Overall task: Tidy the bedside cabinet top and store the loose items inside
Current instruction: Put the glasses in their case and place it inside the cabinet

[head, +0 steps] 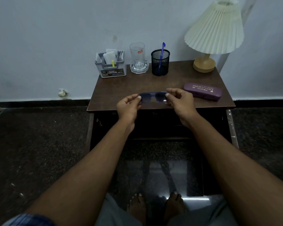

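Note:
A pair of blue-framed sunglasses (153, 97) with dark lenses hangs just above the front of the brown cabinet top (121, 88). My left hand (129, 106) pinches its left end and my right hand (180, 100) pinches its right end. A closed purple spectacle case (202, 91) with gold lettering lies to the right of my right hand, apart from it.
Along the back stand a grey organiser (111, 65) with papers, a drinking glass (137, 53) on a glass ashtray (139, 67), a black mesh pen cup (160, 62) with a blue pen, and a lamp (209, 38). The dark cabinet front (162, 123) lies below my hands. My bare feet stand on the glossy floor.

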### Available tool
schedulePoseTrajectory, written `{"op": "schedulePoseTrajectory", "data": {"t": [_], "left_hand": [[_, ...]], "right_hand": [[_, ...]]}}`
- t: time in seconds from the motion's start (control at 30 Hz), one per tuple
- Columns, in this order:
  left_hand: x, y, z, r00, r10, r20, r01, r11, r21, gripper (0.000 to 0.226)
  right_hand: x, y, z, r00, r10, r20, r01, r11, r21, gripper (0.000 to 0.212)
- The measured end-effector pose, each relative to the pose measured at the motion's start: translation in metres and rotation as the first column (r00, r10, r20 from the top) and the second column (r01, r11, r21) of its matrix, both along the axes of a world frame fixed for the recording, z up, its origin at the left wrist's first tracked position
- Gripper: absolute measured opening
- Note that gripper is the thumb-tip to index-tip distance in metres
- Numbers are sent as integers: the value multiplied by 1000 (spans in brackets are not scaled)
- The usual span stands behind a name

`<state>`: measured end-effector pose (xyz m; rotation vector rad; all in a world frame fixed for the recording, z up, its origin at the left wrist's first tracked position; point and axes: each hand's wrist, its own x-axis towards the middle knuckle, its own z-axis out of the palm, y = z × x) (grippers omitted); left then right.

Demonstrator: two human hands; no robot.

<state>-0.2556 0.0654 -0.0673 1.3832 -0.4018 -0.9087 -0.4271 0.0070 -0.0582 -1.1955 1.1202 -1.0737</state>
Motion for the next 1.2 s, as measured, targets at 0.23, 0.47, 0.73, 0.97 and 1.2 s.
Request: {"op": "schedulePoseTrajectory", "data": {"t": [0.23,0.47,0.73,0.97,1.2], "left_hand": [[18,-9,-20,980,110,165,-127,988,91,22],[35,-15,-18,873,125,471,-205,971,122,22],[46,-14,-13,742,43,669,-271,932,242,21],[42,-10,-9,722,6,692,-269,923,273,24],[34,-4,-4,660,18,751,-264,942,210,36]], "right_hand": [[25,-13,-16,981,-135,-139,133,991,-28,13],[51,-24,-26,979,-97,-181,93,995,-28,19],[64,-27,-31,958,6,-286,-30,996,-80,24],[57,-26,-26,930,120,-346,-158,984,-84,28],[49,-24,-16,907,142,-395,-191,978,-87,48]]}}
